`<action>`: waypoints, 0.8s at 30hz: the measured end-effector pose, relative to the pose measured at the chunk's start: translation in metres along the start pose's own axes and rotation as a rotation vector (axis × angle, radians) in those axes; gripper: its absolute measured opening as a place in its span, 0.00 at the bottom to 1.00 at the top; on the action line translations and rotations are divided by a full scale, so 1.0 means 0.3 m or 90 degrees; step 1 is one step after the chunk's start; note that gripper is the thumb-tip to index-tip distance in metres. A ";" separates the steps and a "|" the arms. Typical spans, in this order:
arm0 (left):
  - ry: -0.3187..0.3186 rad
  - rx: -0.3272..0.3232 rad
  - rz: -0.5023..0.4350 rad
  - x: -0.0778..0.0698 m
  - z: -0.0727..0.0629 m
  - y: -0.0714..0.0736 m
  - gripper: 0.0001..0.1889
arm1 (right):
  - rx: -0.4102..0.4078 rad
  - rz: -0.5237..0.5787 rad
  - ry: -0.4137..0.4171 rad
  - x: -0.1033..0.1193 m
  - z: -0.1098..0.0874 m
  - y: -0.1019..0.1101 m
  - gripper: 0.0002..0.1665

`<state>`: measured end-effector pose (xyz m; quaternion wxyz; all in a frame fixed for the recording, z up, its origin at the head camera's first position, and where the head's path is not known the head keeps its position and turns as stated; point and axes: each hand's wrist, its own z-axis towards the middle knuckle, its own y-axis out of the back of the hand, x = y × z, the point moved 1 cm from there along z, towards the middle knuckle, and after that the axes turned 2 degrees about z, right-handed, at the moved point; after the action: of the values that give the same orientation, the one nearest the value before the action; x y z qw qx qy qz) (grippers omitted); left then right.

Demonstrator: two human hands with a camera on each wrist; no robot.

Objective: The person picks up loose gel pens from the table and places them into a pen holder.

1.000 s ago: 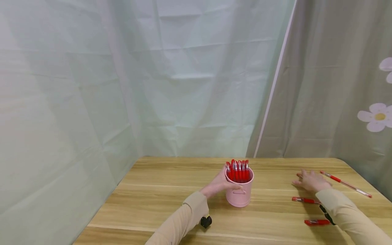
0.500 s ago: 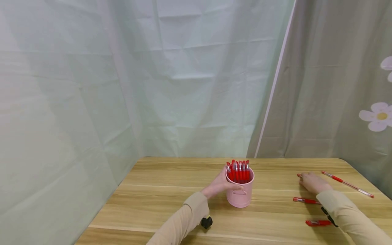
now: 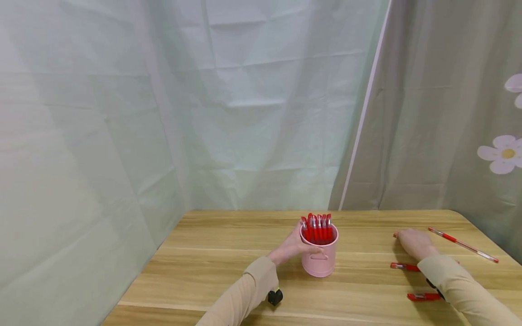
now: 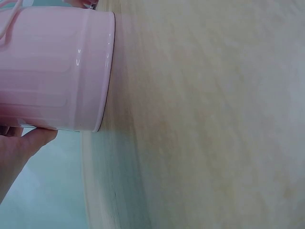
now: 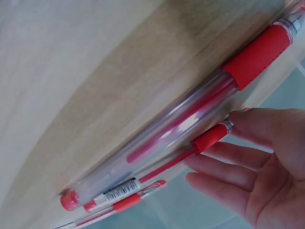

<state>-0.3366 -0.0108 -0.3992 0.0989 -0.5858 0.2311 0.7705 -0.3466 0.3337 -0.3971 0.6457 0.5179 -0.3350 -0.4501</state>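
Note:
My left hand (image 3: 291, 246) grips the side of a pink metal pen cup (image 3: 320, 266), thumb across its front near the small handle. Several red pens (image 3: 319, 230) stand upright inside, caps up. In the left wrist view the cup (image 4: 52, 67) rests on the table, with part of the left hand (image 4: 21, 150) around its far side. At the right, my right hand (image 3: 417, 244) is low over the table. The right wrist view shows its thumb and fingers (image 5: 221, 174) pinching a red gel pen (image 5: 212, 137) near the rubber grip; the pen lies along the tabletop.
Nearer me lie two more red pens, one (image 3: 403, 266) beside the right forearm and another (image 3: 422, 297) partly under the sleeve. A further red pen (image 3: 450, 238) lies slanted near the right table edge. Pale curtains (image 3: 261, 113) hang behind the wooden table (image 3: 228, 235).
The right hand, spread flat over the pen a second ago, has drawn its fingers in around it. The left hand and the cup stay where they were.

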 end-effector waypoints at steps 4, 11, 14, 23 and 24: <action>0.002 -0.004 0.008 -0.002 -0.001 0.000 0.43 | -0.017 -0.024 -0.004 0.003 0.007 -0.004 0.12; 0.007 -0.006 0.008 -0.008 -0.004 -0.003 0.43 | -0.060 -0.051 -0.003 -0.002 0.008 -0.017 0.14; -0.001 0.001 -0.003 -0.008 -0.004 -0.003 0.43 | -0.074 -0.058 -0.005 -0.005 0.008 -0.020 0.14; -0.010 0.010 -0.027 -0.006 -0.007 -0.002 0.42 | -0.094 -0.060 0.009 0.001 0.014 -0.003 0.15; -0.005 0.009 -0.023 -0.006 -0.008 -0.002 0.42 | -0.098 -0.059 0.012 0.003 0.015 -0.001 0.15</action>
<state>-0.3338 -0.0111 -0.3981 0.1180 -0.5862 0.2251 0.7693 -0.3502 0.3312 -0.3963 0.6653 0.4857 -0.2691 -0.4990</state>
